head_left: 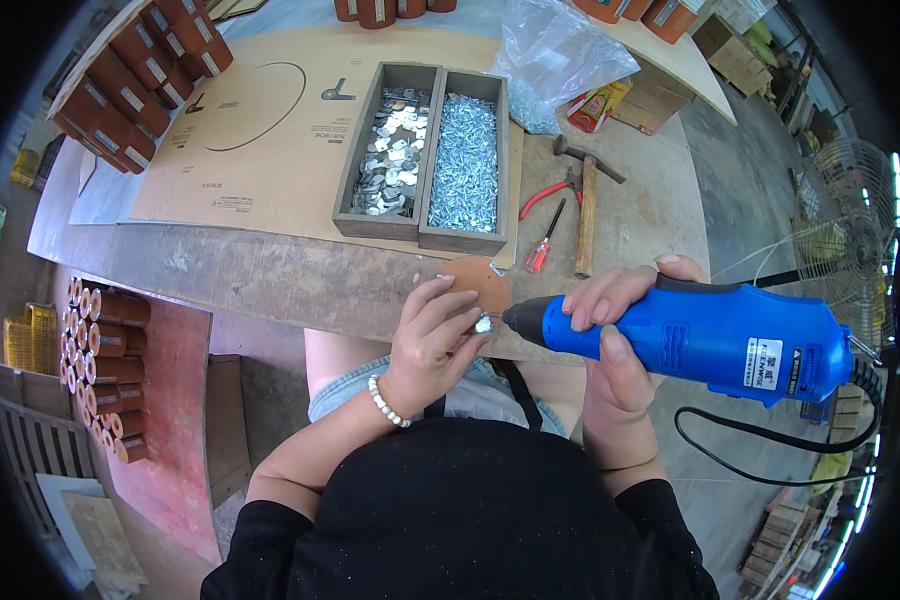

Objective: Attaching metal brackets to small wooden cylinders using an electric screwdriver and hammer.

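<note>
If the bit is off-centre or the blue power driver (715, 340) tilts, the tip could slip sideways. The fingertips of your left hand (435, 335) are right beside it, so they are what a slip would most likely catch. The small metal tab (484, 325) at the near edge of the round brown piece (480, 283) could also twist under the turning force if your pinch is loose, and it would then sit crooked. The piece itself may shift, since I see no clamp on it, only your hand. The black cable (760, 434) loops out to the right, and a tug on it could pull your aim off.

Your left index finger and thumb are nearly together, with the tab between their tips; the other fingers are bent and slightly spread, reaching over the brown piece. Your right hand (620, 325) wraps the front of the driver's body, thumb below and fingers over the top, pointing it left. Its tip is at the tab, but I cannot tell whether it is seated in a screw.

The brown piece is at the near edge of the tabletop (270, 285), in front of you, just nearer than the wooden box of screws (465, 160).
</note>
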`<act>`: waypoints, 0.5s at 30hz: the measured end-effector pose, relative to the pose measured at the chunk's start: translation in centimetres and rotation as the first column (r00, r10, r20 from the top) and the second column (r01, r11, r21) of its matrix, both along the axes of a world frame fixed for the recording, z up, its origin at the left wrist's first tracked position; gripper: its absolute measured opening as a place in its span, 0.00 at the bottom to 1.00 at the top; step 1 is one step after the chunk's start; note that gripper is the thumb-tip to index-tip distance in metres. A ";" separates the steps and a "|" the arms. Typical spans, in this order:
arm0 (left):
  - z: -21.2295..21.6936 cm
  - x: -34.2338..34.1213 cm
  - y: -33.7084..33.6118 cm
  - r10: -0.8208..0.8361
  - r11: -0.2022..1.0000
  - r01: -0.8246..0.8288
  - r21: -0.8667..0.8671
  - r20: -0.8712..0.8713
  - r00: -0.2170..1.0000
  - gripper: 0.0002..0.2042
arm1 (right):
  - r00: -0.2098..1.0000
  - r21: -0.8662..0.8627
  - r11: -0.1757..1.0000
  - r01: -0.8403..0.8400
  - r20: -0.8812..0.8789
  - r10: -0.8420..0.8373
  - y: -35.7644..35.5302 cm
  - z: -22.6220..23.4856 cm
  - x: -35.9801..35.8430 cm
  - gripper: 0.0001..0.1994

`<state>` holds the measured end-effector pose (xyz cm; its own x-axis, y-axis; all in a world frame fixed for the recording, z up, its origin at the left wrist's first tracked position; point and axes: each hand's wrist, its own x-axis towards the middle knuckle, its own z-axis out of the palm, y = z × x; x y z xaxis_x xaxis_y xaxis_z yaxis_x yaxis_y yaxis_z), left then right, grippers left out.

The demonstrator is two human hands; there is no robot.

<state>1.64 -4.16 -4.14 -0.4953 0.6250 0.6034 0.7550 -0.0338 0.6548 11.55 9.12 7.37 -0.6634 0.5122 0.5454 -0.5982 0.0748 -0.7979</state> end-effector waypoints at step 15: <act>0.1 -0.1 -0.1 -0.014 1.000 0.013 -0.013 -0.024 1.000 0.16 | 0.997 0.123 0.990 -0.074 0.001 0.074 0.1 0.0 -0.5 0.29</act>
